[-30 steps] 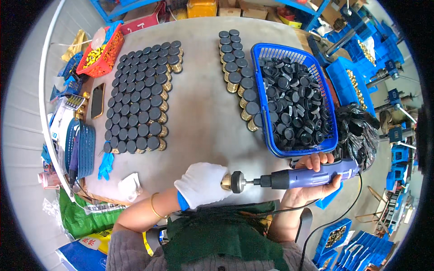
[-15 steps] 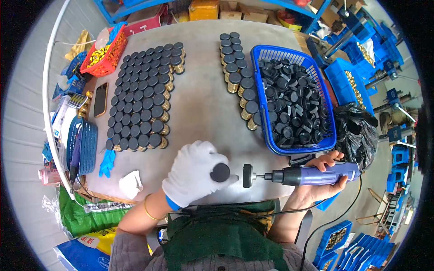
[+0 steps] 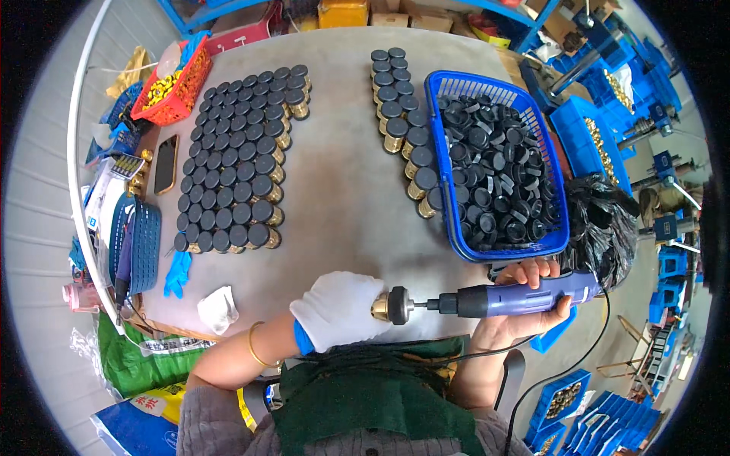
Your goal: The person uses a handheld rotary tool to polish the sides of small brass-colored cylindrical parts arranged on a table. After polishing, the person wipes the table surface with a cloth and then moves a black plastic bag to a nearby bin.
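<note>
My left hand (image 3: 338, 311), in a white glove, is closed round a brass fitting (image 3: 378, 307), of which only a small part shows. Pressed over the fitting's end is the round black head (image 3: 398, 305) of a purple electric screwdriver (image 3: 525, 299); the fitting's black cap is hidden. My bare right hand (image 3: 530, 308) wraps the screwdriver's body, which lies level and points left. Rows of black-capped brass fittings (image 3: 242, 150) stand upright on the left of the table, and a narrower group (image 3: 395, 128) stands right of the middle.
A blue basket (image 3: 494, 254) full of loose black caps (image 3: 494, 175) stands on the right, beside a black plastic bag (image 3: 601, 220). A phone (image 3: 166, 165), a red basket (image 3: 171, 110), a blue glove (image 3: 178, 273) and white cloth (image 3: 218, 310) lie left. The screwdriver's cable (image 3: 585, 365) hangs low right.
My left hand has turned the capped fitting to face right and moved slightly down. The screwdriver has shifted a little left, so its head now meets the fitting.
</note>
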Tool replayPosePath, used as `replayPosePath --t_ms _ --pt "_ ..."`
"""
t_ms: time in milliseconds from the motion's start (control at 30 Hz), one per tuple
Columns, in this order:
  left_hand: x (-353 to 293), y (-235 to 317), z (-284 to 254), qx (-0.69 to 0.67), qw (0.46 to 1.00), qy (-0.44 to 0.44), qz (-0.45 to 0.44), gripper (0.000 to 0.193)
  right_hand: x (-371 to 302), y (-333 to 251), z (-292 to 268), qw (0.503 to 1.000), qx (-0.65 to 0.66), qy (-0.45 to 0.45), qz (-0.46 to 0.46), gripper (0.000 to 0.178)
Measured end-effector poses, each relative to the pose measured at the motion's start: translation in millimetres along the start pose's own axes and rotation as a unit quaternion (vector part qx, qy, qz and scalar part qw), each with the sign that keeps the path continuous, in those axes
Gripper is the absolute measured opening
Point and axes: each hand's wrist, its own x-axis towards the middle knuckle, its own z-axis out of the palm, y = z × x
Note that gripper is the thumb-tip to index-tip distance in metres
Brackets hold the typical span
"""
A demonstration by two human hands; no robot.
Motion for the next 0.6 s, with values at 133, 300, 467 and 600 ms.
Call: replayPosePath --t_ms 133,300,467,600 --pt "6.9 -0.8 2.2 0.014 0.998 0.058 0.002 0.033 2.3 2.0 -6.4 0.999 -0.034 0.031 -0.014 0.04" --pt "13.6 -13.8 -4.2 0.026 0.999 0.044 0.004 0.035 3.8 9.6 -3.3 0.998 -0.055 0.037 -0.02 0.042" --pt "49.1 -60.2 -74.6 0.019 0.977 0.213 0.023 0.028 16.8 -9.8 -5.7 0.997 -0.051 0.02 -0.06 0.055" --pt "89.5 -107.8 -127.6 0.192 0.932 0.306 -0.021 0.025 15.5 6.8 -4.7 0.998 -0.05 0.021 -0.03 0.055"
